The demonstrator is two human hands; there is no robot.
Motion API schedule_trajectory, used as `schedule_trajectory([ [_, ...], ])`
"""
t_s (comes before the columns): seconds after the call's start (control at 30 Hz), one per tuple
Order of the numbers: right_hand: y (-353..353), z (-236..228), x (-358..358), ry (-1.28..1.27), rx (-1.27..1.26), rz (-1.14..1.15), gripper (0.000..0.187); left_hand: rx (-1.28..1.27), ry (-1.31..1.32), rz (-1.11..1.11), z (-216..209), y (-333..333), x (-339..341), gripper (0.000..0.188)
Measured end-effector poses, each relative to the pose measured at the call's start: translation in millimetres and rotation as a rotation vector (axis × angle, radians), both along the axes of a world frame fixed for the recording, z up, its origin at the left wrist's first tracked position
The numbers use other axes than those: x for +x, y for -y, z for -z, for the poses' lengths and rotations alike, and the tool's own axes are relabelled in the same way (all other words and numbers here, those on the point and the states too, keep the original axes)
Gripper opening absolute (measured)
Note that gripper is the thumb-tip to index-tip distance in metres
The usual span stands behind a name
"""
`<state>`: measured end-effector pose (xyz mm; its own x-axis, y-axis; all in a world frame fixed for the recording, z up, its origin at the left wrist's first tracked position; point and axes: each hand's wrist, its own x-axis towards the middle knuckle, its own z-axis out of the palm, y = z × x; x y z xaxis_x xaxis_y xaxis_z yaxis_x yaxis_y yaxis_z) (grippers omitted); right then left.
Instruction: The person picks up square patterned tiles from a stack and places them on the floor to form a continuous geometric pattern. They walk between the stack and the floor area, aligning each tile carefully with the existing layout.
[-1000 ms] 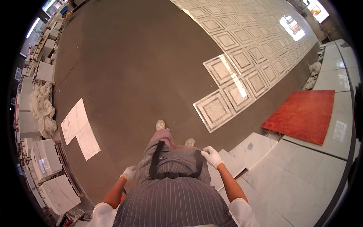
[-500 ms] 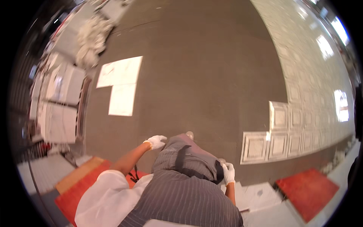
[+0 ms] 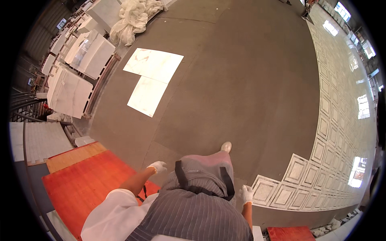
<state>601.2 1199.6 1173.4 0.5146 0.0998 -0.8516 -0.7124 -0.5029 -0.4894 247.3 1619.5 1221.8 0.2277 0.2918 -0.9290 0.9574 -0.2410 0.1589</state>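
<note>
My left hand [image 3: 157,166], in a white work glove, hangs beside my striped apron [image 3: 201,215] with its fingers loosely apart and nothing in it. My right hand [image 3: 246,194], also gloved, is low on the other side of the apron; its fingers are slightly bent and I see nothing in them. Nearest to it are the framed-pattern marble tiles [image 3: 265,188] at the corner of the laid floor. Neither hand touches the tiles. One light shoe [image 3: 226,147] shows ahead of me on the grey floor [image 3: 241,88].
White marble tiles [image 3: 155,74] lie in an L shape ahead on the left. Pale stone slabs [image 3: 72,90] stand on pallets along the left, near a heap of plastic sheeting [image 3: 130,22]. An orange-red board [image 3: 92,184] lies left; another red board [image 3: 291,233] lies low right. Someone [image 3: 309,8] is partly visible far off.
My view has turned and moved: the patterned tiles now sit lower and the L-shaped tiles further right. More of the orange-red board shows. Both hands stay at my sides.
</note>
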Motion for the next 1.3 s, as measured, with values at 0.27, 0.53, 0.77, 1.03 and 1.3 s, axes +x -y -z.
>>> schedule_trajectory([
  [0.27,-62,44,50,0.115,-0.179,-0.475,0.033,-0.003,0.16,-0.001,16,-44,137,0.041],
  [0.53,-203,53,242,0.201,-0.074,-0.487,0.03,0.137,0.234,-0.078,-2,-159,306,0.059],
  [0.77,-317,20,439,0.132,0.147,0.005,0.021,0.259,0.404,-0.289,-23,-211,446,0.055],
  [1.03,-392,5,498,0.297,0.081,-0.29,0.032,0.305,0.363,-0.093,44,-250,460,0.033],
  [1.3,-349,-16,407,0.069,-0.112,-0.046,0.035,0.253,0.418,0.191,62,-386,562,0.026],
])
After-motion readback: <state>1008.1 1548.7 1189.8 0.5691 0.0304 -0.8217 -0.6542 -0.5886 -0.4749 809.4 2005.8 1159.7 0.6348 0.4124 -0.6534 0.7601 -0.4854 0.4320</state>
